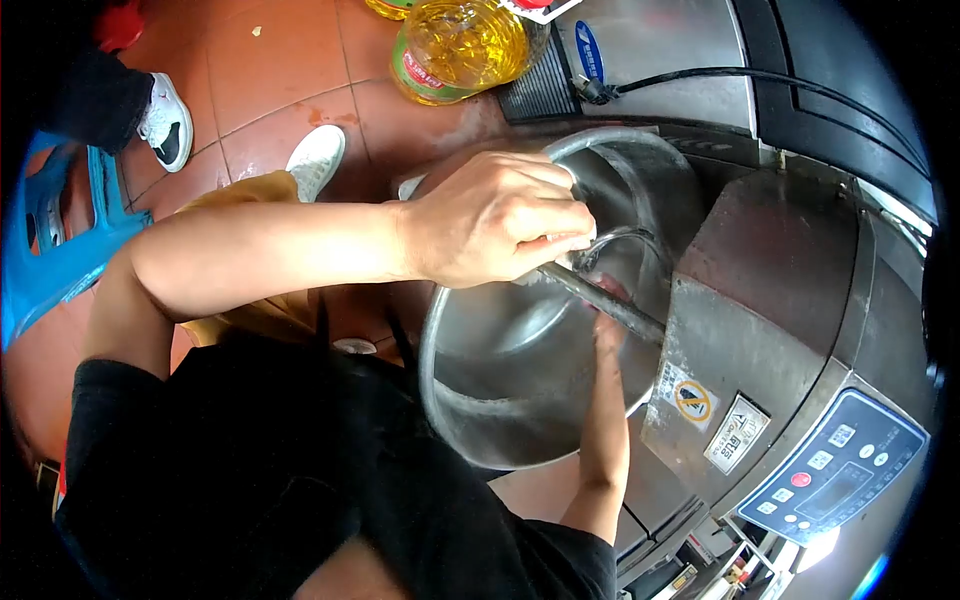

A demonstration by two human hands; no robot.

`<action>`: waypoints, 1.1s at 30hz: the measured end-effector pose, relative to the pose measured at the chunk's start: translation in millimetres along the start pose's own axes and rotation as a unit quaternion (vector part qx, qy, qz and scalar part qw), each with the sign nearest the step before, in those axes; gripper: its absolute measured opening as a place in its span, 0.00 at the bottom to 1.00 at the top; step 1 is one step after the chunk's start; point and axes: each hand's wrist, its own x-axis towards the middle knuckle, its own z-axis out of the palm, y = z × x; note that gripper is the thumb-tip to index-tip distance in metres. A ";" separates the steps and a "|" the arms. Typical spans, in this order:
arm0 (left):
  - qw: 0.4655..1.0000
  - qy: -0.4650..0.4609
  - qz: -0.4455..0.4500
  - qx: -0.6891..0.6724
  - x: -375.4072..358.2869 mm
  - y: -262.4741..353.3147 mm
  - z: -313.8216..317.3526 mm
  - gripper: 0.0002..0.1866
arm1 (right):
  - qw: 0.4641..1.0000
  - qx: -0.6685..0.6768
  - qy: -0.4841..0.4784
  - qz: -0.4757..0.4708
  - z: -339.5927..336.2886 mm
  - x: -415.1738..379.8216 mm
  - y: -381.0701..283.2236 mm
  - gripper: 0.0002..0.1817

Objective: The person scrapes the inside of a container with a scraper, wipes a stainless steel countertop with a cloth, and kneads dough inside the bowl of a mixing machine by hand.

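Note:
A large round metal mixer bowl (432,400) sits under the mixer head, with a curved metal hook (640,237) inside. My left hand (505,220) is above the bowl, its fingers curled together close to the hook and the upper end of a straight metal bar (625,313); what they hold is hidden. Lower down, inside the bowl, my right hand (608,300) reaches in behind that bar. Its fingers are partly hidden and blurred.
The mixer housing (760,270) with its control panel (835,465) stands at the right. Bottles of yellow oil (465,45) are on the tiled floor near a black cable (720,72). A blue plastic stool (90,230) and a person's shoe (168,125) are at the left.

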 end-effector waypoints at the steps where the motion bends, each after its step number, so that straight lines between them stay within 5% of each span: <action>1: 1.000 0.006 0.002 -0.001 0.0 -1.0 -0.5 0.05 | 0.999 -0.033 0.002 -0.020 -4.9 15.7 -2.7 0.18; 3: 1.000 0.003 0.003 0.003 0.7 1.0 -2.7 0.05 | 0.999 -0.008 0.026 -0.030 -0.9 49.0 -9.2 0.20; 4: 1.000 0.001 0.002 0.006 0.6 2.0 -3.5 0.05 | 0.961 -0.268 -0.007 -0.071 14.1 55.2 -24.7 0.22; 5: 1.000 0.007 0.005 0.005 0.5 2.0 -3.4 0.04 | 0.854 -0.504 -0.015 -0.127 31.6 60.4 -42.6 0.24; 6: 1.000 0.006 0.004 0.007 0.1 1.6 -3.7 0.04 | 0.769 -0.634 -0.082 -0.012 36.4 80.1 -47.7 0.22; 8: 1.000 0.003 0.000 0.007 -0.7 0.6 -3.9 0.04 | 0.738 -0.670 -0.072 -0.037 43.0 86.8 -28.1 0.20; 18: 0.999 0.019 -0.015 0.021 0.0 0.9 0.3 0.07 | 0.779 -0.566 0.099 -0.252 -3.9 71.0 48.6 0.12; 20: 1.000 0.016 0.001 0.014 0.9 -0.3 -1.4 0.05 | 0.815 -0.525 0.098 -0.223 -15.9 61.1 54.5 0.11; 23: 1.000 0.005 0.009 0.008 1.2 -0.4 -2.6 0.06 | 0.928 -0.367 0.044 -0.045 -6.7 31.9 16.8 0.11; 25: 1.000 0.003 0.006 0.010 0.9 -0.8 -2.8 0.06 | 0.952 -0.305 0.016 0.016 -0.1 15.0 -9.9 0.12; 28: 1.000 0.000 0.002 0.007 -0.4 0.2 -0.3 0.06 | 0.891 -0.434 -0.002 -0.134 -29.8 16.1 25.1 0.17; 31: 1.000 0.000 0.010 0.013 0.9 0.6 -2.6 0.05 | 0.708 -0.583 0.013 -0.399 -60.3 29.8 114.0 0.22; 32: 1.000 0.004 0.010 0.008 1.3 1.1 -2.3 0.05 | 0.898 -0.402 0.117 -0.136 -29.9 26.7 121.8 0.23; 33: 1.000 0.008 0.007 0.004 0.6 1.7 -1.4 0.05 | 0.881 -0.430 0.131 -0.149 -3.6 19.4 119.1 0.21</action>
